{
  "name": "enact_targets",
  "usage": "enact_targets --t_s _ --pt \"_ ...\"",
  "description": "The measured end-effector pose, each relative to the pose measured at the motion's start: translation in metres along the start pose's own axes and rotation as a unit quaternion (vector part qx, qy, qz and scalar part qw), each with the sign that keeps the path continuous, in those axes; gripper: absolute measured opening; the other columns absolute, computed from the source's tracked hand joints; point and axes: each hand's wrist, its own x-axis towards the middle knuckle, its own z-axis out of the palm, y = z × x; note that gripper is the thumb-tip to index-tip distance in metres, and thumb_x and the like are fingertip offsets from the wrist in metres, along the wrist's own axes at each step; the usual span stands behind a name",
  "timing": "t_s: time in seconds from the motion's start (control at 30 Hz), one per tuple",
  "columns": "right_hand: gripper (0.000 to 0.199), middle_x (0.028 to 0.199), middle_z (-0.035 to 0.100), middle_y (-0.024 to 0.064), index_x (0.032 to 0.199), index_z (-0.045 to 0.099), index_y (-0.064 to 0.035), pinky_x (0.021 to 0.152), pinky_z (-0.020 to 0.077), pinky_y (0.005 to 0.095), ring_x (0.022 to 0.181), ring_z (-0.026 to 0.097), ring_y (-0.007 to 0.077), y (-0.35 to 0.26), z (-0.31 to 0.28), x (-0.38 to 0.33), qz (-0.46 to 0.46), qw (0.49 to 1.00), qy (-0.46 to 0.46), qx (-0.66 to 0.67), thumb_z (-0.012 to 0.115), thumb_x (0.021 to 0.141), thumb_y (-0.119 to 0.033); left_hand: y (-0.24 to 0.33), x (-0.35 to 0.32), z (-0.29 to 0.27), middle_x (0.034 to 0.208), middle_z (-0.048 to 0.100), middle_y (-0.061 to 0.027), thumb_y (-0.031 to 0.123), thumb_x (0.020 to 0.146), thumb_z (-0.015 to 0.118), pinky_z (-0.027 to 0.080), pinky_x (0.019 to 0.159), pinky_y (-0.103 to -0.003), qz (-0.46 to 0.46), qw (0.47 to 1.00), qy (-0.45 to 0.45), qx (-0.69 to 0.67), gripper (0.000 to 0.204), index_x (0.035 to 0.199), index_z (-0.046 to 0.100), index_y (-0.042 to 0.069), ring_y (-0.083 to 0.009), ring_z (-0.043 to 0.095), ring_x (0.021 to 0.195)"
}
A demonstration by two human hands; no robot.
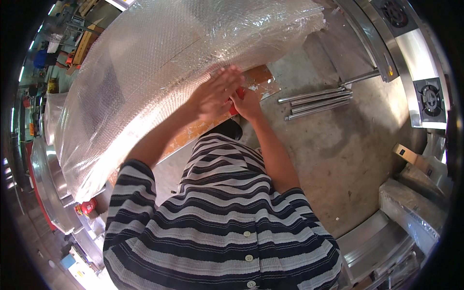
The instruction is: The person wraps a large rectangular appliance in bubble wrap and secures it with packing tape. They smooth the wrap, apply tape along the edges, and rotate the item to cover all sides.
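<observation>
A large item wrapped in clear bubble wrap point(159, 63) fills the upper left and rests on a worn orange-brown board point(261, 82). My left hand point(212, 96) reaches over its near side, fingers stretched out flat against or just above the wrap; contact is hard to tell. Close beside it, my right hand point(247, 104) is closed round a red object point(235, 102) at the edge of the wrapped item. Both hands cover much of that red object, so its kind is unclear.
Several shiny metal tubes point(316, 101) lie on the concrete floor to the right. Beyond them stands a steel counter with gas burners point(429, 100). Plastic-wrapped boxes point(411, 205) sit at the lower right. Far left, a person in blue point(42, 59) is near some cardboard.
</observation>
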Motion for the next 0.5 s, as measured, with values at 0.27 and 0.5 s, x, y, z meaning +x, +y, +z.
enact_targets --t_s 0.27,0.5 --pt "0.051 0.092 0.075 0.0192 0.099 0.075 -0.0039 0.079 0.0562 0.0457 0.092 0.074 0.0354 0.012 -0.013 -0.024 0.097 0.966 -0.042 -0.237 0.065 0.094 -0.054 -0.038 -0.011 0.034 0.171 0.016 -0.0169 0.053 0.087 0.068 0.008 0.132 -0.035 0.015 0.988 -0.108 0.113 0.107 0.161 0.017 -0.005 -0.0220 0.011 0.159" --pt "0.032 0.111 0.076 0.0132 0.100 0.077 -0.0089 0.085 0.0584 0.0438 0.104 0.073 0.0318 -0.047 -0.032 0.006 0.124 0.849 -0.207 -0.470 0.074 0.086 -0.037 -0.024 -0.017 0.046 0.171 0.018 -0.0115 0.025 0.099 0.056 0.009 0.131 -0.031 -0.016 0.931 -0.122 0.343 0.077 0.161 0.022 -0.004 -0.0196 0.017 0.158"
